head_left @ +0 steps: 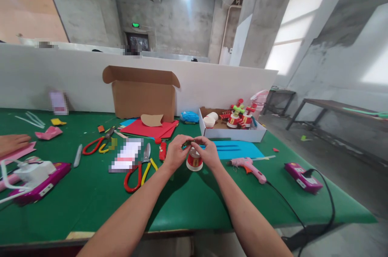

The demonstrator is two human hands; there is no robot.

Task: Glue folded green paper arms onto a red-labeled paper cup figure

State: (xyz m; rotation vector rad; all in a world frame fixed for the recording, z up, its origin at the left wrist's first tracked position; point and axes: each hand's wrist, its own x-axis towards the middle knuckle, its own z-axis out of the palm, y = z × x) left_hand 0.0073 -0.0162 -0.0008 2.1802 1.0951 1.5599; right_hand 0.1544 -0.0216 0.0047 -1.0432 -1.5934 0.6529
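At the centre of the frame, the left hand (176,154) and the right hand (209,153) meet, thumbs and fingertips closed in a pinch on a small dark-and-yellow striped strip (188,142). Just below it is a red cup (194,161), its wide white rim downward; whether the fingers touch the cup, I cannot tell. Right of centre, a pink glue gun (247,165) lies near a blue sheet (242,150), with a white box (233,135) of decorated cups (233,121) beyond. Left of centre, red-handled scissors (140,171) lie on the green table (100,192). At the left edge, another person's hand (13,144) rests on pink paper (22,152)
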